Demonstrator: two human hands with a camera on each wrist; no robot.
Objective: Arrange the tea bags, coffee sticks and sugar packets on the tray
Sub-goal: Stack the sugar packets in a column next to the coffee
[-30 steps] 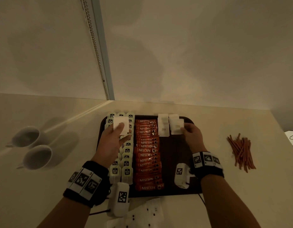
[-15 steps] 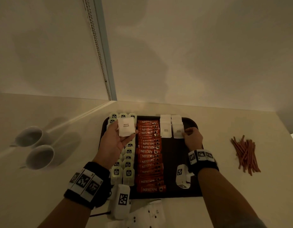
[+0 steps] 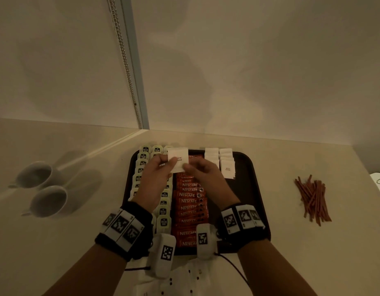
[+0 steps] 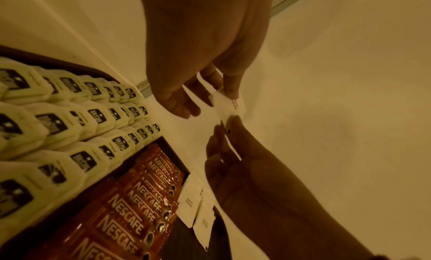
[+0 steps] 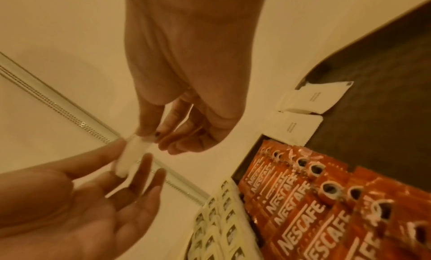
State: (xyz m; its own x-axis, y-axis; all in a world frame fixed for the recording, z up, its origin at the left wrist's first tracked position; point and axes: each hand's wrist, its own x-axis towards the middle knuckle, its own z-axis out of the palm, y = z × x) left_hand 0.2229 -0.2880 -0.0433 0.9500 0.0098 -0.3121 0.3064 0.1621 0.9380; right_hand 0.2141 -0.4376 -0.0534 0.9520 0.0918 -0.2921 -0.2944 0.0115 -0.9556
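Between both hands in the head view, a white sugar packet [image 3: 178,160] is held up over the far part of the dark tray [image 3: 258,184]. Left hand [image 3: 156,180] pinches its left edge, right hand [image 3: 206,178] pinches its lower right corner. Under the left hand run rows of pale tea bags [image 3: 163,221]; between the wrists is a column of orange coffee sticks [image 3: 190,208]; just beyond the right hand sit two short stacks of sugar packets [image 3: 226,167]. Well off to the right of the right hand, red stir sticks [image 3: 313,199] lie in a loose pile on the bench [image 3: 313,253]. Left of the left hand, two white cups [image 3: 42,189] lie on the bench.

Left wrist view: left hand [image 4: 203,48] comes down from the top, thumb and finger gripping the sugar packet [image 4: 229,107]; right hand [image 4: 245,162] reaches up from below and nips its lower end. Tea bags [image 4: 70,116] and coffee sticks [image 4: 135,208] are below left, two flat sugar packets [image 4: 196,208] beside the sticks.

Right wrist view: right hand [image 5: 186,70] from the top, fingertips on the sugar packet [image 5: 130,155]; left hand [image 5: 81,199] from the lower left, fingers spread, thumb side on the packet. Coffee sticks [image 5: 326,208] and tea bags [image 5: 217,227] are lower right, sugar packets [image 5: 293,116] on the tray [image 5: 385,79] to the right.
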